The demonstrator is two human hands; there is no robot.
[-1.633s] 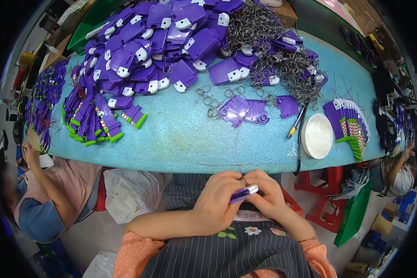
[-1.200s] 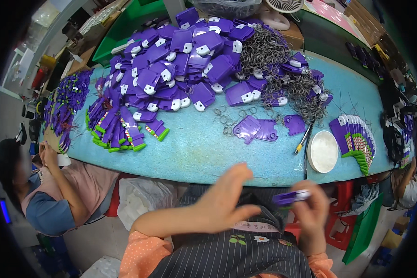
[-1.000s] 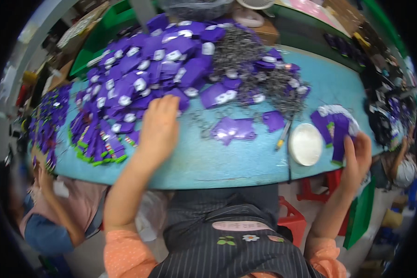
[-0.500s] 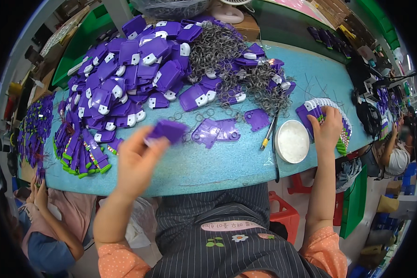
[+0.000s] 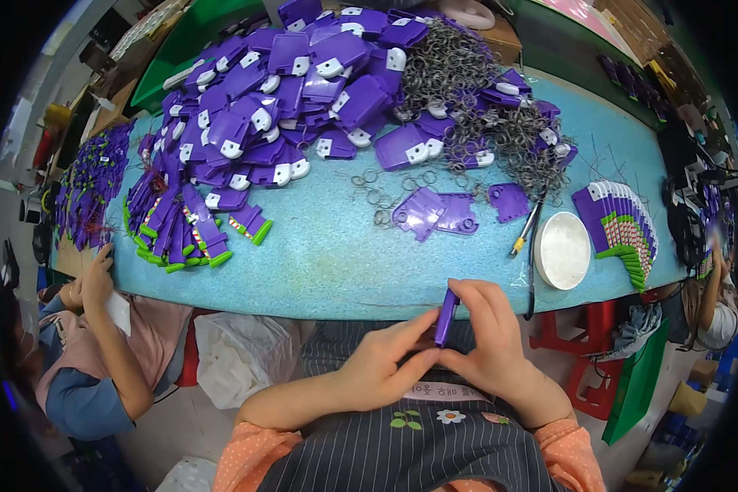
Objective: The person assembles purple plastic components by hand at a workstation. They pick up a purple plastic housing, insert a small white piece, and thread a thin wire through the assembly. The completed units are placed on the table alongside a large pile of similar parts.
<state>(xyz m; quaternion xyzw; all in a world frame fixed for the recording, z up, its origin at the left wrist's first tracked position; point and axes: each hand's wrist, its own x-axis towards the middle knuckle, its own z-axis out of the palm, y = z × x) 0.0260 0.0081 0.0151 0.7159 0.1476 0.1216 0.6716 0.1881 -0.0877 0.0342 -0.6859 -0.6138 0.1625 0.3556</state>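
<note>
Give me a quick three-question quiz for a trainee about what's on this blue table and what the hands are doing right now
1. True or false: both hands, the left hand and the right hand, grip the purple plastic piece between them.
2. What lies just right of the white round lid on the blue table?
A. a loose heap of metal rings
B. a fanned row of purple pieces with green ends
C. a green tray
3. Fill in: the piece in the hands is held ____ the table's near edge, over the lap.

Key
1. True.
2. B, the fanned row; the metal rings are heaped farther back.
3. below (on the person's side of it).
</note>
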